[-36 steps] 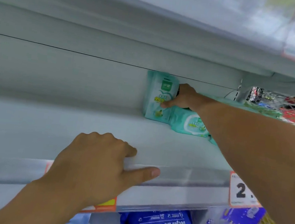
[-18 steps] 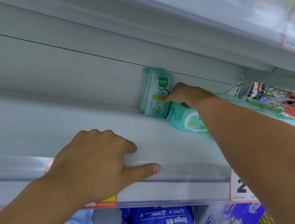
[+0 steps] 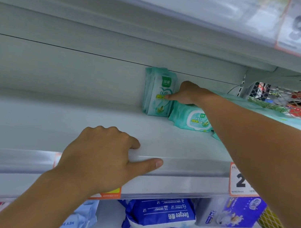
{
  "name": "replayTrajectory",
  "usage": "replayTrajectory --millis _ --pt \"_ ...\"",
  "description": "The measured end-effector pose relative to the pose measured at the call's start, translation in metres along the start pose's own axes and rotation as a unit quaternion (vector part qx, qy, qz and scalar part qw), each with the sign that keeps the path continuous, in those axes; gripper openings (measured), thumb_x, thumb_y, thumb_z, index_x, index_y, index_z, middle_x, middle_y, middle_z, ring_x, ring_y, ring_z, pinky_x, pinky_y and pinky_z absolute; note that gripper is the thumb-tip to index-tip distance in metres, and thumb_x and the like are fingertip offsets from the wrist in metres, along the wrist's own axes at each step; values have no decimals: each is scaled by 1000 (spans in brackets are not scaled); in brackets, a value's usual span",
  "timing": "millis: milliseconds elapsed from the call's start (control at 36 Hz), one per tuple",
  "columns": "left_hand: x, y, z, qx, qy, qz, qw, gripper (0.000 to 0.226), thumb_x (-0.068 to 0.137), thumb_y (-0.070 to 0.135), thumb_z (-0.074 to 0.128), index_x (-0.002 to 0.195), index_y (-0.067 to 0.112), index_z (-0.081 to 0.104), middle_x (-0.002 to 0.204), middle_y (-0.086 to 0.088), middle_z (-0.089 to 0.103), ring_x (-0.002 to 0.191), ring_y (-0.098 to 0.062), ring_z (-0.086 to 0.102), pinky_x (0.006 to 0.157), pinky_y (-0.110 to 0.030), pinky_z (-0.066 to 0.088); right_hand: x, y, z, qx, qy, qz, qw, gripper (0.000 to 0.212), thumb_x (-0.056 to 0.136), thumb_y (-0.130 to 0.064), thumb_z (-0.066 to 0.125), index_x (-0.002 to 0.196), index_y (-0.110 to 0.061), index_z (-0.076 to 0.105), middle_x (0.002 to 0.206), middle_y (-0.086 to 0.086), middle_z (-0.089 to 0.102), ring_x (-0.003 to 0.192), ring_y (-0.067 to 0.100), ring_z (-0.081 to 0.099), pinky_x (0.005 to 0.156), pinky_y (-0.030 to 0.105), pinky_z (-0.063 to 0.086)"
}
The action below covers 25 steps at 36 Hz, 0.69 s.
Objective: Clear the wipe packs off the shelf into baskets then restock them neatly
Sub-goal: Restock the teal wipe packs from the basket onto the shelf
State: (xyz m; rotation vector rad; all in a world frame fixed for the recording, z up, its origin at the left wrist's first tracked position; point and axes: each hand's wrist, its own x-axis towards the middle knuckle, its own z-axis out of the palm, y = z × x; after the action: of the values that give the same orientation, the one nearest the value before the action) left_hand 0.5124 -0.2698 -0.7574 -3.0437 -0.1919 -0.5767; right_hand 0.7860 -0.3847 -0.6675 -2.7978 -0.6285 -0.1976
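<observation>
Wipe packs (image 3: 159, 94) upright, long axis vertical

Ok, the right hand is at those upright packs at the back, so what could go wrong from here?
1. The upright wipe packs stand on edge against the back wall with bare shelf to their left; a push from the right hand could tip them.
2. The forearm passes just above the flat wipe pack and might drag it forward on withdrawal.

blue deeyeo pack (image 3: 159, 219), price tags (image 3: 240, 179)
</observation>
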Motion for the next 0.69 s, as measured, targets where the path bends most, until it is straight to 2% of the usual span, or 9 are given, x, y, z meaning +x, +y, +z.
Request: replayTrajectory --millis 111,194,250,333,389,444,500,611,694 --pt "-2 5 -5 10 -6 -4 1000 86 70 94 12 129 49 55 120 13 66 107 -17 60 78 -31 36 -25 -1 -13 -36 38 -29 998 67 94 -56 58 132 -1 54 131 16 59 109 29 59 89 35 46" --pt "-2 5 -6 -2 17 4 1000 79 76 90 19 123 42 61 118 11 67 106 -19 62 84 -32 42 -64 -2 -21 -5 73 -77 994 63 96 -49 59 143 -9 50 150 10 47 135 27 47 108 29 36" --pt "-6 7 -2 -47 98 45 993 63 87 79 36 115 32 68 116 11 69 106 -21 63 85 -34 46 -111 4 -20 46 168 -149 973 46 94 -39 65 132 -12 62 141 7 57 131 23 52 107 24 35" --pt "-29 30 9 -93 305 176 931 26 90 38 61 95 16 72 94 -2 72 88 -29 65 76 -38 51 -219 16 5 215 337 -240 885 22 93 -22 64 107 -8 72 105 -1 71 99 8 66 88 24 52" --pt "-55 57 22 -129 317 229 911 17 90 27 60 85 13 69 79 -5 68 75 -31 61 65 -40 50 -293 26 44 304 381 -240 839 13 93 -11 60 94 -2 69 86 -2 65 80 0 61 71 18 49" --pt "-83 82 48 -142 195 267 933 17 88 31 58 83 17 64 75 -2 65 72 -31 61 57 -38 49 -352 43 101 367 338 -175 849 8 91 -9 60 87 -4 65 77 -5 61 72 1 57 65 17 45" --pt "-105 98 78 -108 -1 268 957 16 87 39 59 85 24 62 82 2 68 80 -28 64 60 -34 47 -386 61 163 420 261 -47 868 2 84 -14 63 85 -13 65 73 -12 64 67 0 59 62 17 46" --pt "-136 98 127 -95 -229 206 947 22 87 46 65 98 27 64 93 5 68 89 -22 63 64 -28 42 -404 98 246 495 117 190 840 9 76 -25 63 79 -17 65 65 -4 65 66 17 62 67 48 57" --pt "-155 95 150 -71 -323 160 930 29 88 46 65 109 27 64 106 2 67 99 -24 63 79 -33 51 -407 115 250 293 -135 144 935 23 79 -33 76 93 -17 67 78 1 67 71 21 64 70 37 54"
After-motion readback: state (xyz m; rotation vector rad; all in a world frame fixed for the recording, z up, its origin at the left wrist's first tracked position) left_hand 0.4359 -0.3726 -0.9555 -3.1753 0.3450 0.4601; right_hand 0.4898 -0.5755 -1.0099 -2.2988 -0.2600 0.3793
